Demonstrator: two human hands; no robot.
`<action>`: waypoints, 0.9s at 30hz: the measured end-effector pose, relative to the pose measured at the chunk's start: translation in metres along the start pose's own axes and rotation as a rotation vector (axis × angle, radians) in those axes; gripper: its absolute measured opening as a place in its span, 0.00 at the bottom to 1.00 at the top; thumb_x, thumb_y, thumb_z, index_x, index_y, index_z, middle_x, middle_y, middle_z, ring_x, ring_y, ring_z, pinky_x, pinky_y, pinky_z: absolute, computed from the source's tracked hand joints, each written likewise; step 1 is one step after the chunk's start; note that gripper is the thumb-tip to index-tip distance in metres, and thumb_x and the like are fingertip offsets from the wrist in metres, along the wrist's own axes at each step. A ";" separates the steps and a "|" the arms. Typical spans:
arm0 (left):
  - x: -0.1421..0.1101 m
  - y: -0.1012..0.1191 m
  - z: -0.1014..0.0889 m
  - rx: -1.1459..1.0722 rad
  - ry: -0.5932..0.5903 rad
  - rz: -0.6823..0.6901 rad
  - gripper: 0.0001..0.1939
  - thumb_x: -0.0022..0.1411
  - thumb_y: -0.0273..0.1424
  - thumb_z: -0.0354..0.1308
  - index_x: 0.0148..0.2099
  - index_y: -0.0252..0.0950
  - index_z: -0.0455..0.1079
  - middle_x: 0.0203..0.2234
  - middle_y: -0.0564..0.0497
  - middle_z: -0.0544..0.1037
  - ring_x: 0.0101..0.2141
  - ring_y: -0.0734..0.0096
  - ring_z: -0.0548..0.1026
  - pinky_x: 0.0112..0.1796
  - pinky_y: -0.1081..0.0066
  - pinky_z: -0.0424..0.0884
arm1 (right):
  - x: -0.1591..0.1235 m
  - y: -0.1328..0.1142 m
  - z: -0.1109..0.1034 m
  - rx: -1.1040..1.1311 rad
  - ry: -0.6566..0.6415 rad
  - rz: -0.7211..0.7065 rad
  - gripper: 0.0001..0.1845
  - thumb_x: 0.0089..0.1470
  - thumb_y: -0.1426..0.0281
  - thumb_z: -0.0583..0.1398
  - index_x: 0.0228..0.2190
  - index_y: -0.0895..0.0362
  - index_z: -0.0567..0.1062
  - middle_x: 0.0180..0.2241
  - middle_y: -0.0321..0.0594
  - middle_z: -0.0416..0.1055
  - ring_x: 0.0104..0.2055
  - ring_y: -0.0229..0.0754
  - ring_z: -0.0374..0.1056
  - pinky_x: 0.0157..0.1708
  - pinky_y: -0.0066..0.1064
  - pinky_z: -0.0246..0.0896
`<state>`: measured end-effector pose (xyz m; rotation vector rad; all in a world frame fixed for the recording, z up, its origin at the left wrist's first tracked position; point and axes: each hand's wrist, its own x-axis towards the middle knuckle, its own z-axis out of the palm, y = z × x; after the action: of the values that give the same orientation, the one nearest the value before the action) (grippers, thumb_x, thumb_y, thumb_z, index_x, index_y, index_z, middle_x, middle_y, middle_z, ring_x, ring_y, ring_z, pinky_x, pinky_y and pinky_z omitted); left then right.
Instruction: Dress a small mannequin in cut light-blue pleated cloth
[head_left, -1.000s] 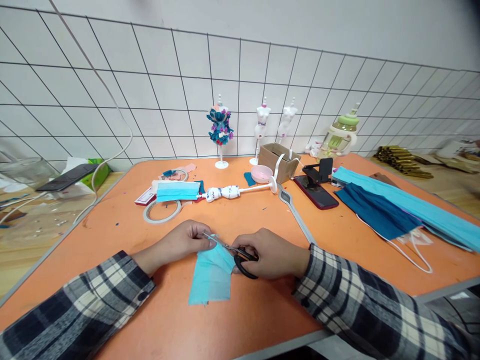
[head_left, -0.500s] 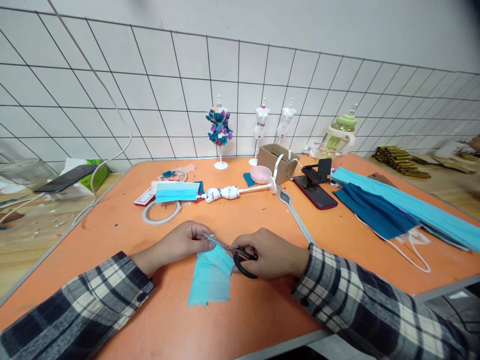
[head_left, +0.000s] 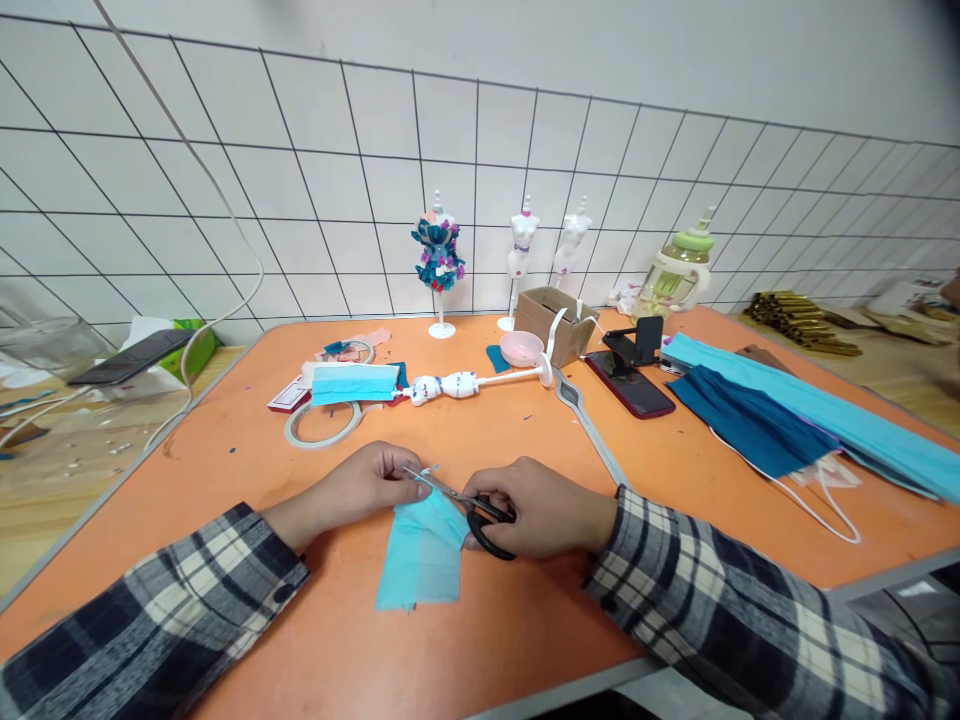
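Note:
A piece of thin light-blue fabric (head_left: 422,560) hangs from my left hand (head_left: 373,480), whose thumb and forefinger pinch its upper edge. My right hand (head_left: 536,505) is closed on black-handled scissors (head_left: 491,528). The blades point left across the top of the fabric and reach my left fingertips. A small blue scrap shows just above the blades. Beyond my hands, a small white dress form (head_left: 446,387) lies on its side, beside a pleated light-blue mask (head_left: 356,384) and a roll of white tape (head_left: 324,438).
On the orange table (head_left: 300,620) stand a dressed mini form (head_left: 439,265), two bare forms (head_left: 523,245), a cardboard box (head_left: 555,325) and a pink dish (head_left: 521,348). A phone (head_left: 634,385), a dark-blue mask (head_left: 750,425) and light-blue fabric (head_left: 885,420) lie at right. A bottle (head_left: 675,275) stands behind.
The small blue scrap above the blades has shifted slightly to the right. Otherwise the hands, scissors and fabric look almost the same.

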<state>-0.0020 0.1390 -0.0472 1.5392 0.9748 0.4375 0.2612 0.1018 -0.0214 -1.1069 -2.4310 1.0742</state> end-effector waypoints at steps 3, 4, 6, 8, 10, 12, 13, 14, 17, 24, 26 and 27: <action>0.000 -0.001 0.000 0.000 -0.002 -0.001 0.12 0.54 0.39 0.68 0.34 0.34 0.80 0.27 0.51 0.84 0.27 0.67 0.76 0.29 0.73 0.70 | 0.000 0.000 0.000 0.002 0.007 -0.015 0.11 0.51 0.63 0.67 0.35 0.55 0.77 0.21 0.27 0.65 0.22 0.31 0.58 0.23 0.23 0.48; 0.000 -0.001 -0.001 -0.001 -0.003 -0.001 0.12 0.54 0.39 0.68 0.33 0.34 0.80 0.27 0.51 0.84 0.27 0.67 0.76 0.30 0.73 0.70 | 0.000 0.000 0.000 0.001 0.008 -0.019 0.10 0.51 0.63 0.67 0.35 0.55 0.77 0.21 0.27 0.65 0.23 0.31 0.58 0.23 0.23 0.48; 0.001 -0.001 -0.001 -0.001 -0.005 -0.001 0.12 0.54 0.39 0.68 0.33 0.34 0.80 0.27 0.50 0.84 0.28 0.67 0.76 0.29 0.73 0.70 | 0.000 0.000 0.001 0.002 0.005 -0.015 0.11 0.51 0.63 0.67 0.35 0.55 0.77 0.21 0.27 0.65 0.23 0.31 0.58 0.23 0.23 0.48; 0.001 -0.001 -0.001 -0.001 -0.008 -0.001 0.12 0.54 0.39 0.68 0.33 0.34 0.80 0.27 0.50 0.84 0.28 0.67 0.76 0.29 0.73 0.70 | 0.000 0.001 0.001 0.017 -0.001 -0.001 0.12 0.51 0.62 0.68 0.35 0.55 0.77 0.21 0.27 0.65 0.22 0.31 0.57 0.23 0.23 0.48; 0.001 -0.001 -0.001 -0.005 -0.015 -0.001 0.12 0.54 0.39 0.68 0.33 0.34 0.80 0.27 0.51 0.84 0.27 0.67 0.76 0.29 0.73 0.69 | 0.000 0.002 0.001 0.030 0.001 0.002 0.12 0.51 0.62 0.67 0.36 0.55 0.77 0.21 0.27 0.65 0.22 0.31 0.58 0.22 0.24 0.48; 0.001 -0.001 -0.001 -0.014 -0.023 0.002 0.11 0.54 0.39 0.68 0.32 0.35 0.79 0.26 0.52 0.83 0.27 0.69 0.75 0.29 0.74 0.69 | 0.001 0.003 0.001 0.029 0.001 -0.008 0.11 0.51 0.63 0.67 0.36 0.54 0.77 0.20 0.26 0.64 0.22 0.31 0.58 0.23 0.24 0.48; 0.001 0.000 -0.001 -0.019 -0.024 0.004 0.11 0.54 0.39 0.68 0.31 0.35 0.78 0.25 0.53 0.82 0.26 0.70 0.75 0.29 0.75 0.68 | 0.001 0.003 0.001 0.025 -0.001 -0.015 0.11 0.52 0.63 0.67 0.36 0.54 0.78 0.20 0.26 0.64 0.22 0.31 0.58 0.23 0.24 0.49; 0.001 0.000 -0.001 -0.022 -0.025 0.005 0.11 0.54 0.38 0.68 0.30 0.35 0.78 0.24 0.54 0.82 0.25 0.71 0.74 0.28 0.75 0.68 | 0.002 0.004 0.001 0.022 -0.004 -0.017 0.10 0.52 0.63 0.67 0.36 0.54 0.78 0.20 0.26 0.64 0.22 0.31 0.58 0.23 0.24 0.49; 0.001 0.000 0.000 -0.027 -0.032 0.006 0.11 0.54 0.38 0.68 0.30 0.35 0.78 0.24 0.54 0.81 0.25 0.72 0.73 0.28 0.76 0.67 | 0.002 0.003 0.001 0.032 -0.008 -0.006 0.12 0.51 0.63 0.67 0.37 0.55 0.78 0.20 0.26 0.64 0.22 0.31 0.58 0.23 0.24 0.49; 0.001 0.000 -0.001 -0.034 -0.040 0.004 0.10 0.55 0.38 0.68 0.31 0.36 0.78 0.26 0.53 0.83 0.27 0.70 0.76 0.30 0.74 0.70 | 0.001 0.002 -0.001 0.032 -0.006 -0.019 0.09 0.52 0.65 0.67 0.36 0.55 0.78 0.19 0.26 0.63 0.22 0.31 0.58 0.23 0.24 0.48; 0.001 0.000 -0.001 -0.031 -0.051 0.003 0.11 0.55 0.39 0.68 0.32 0.36 0.79 0.28 0.51 0.84 0.28 0.67 0.77 0.31 0.73 0.71 | 0.001 0.002 -0.001 0.035 -0.009 -0.013 0.10 0.52 0.64 0.67 0.37 0.55 0.78 0.19 0.26 0.63 0.22 0.31 0.58 0.23 0.24 0.48; 0.001 0.001 -0.001 -0.025 -0.052 0.004 0.12 0.55 0.40 0.68 0.33 0.36 0.79 0.29 0.51 0.84 0.29 0.66 0.77 0.32 0.72 0.71 | 0.000 0.002 -0.001 0.042 -0.014 -0.007 0.12 0.52 0.63 0.67 0.37 0.55 0.78 0.20 0.26 0.64 0.22 0.31 0.58 0.23 0.24 0.48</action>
<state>-0.0018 0.1401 -0.0466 1.5233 0.9231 0.4084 0.2626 0.1037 -0.0223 -1.0812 -2.4095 1.1290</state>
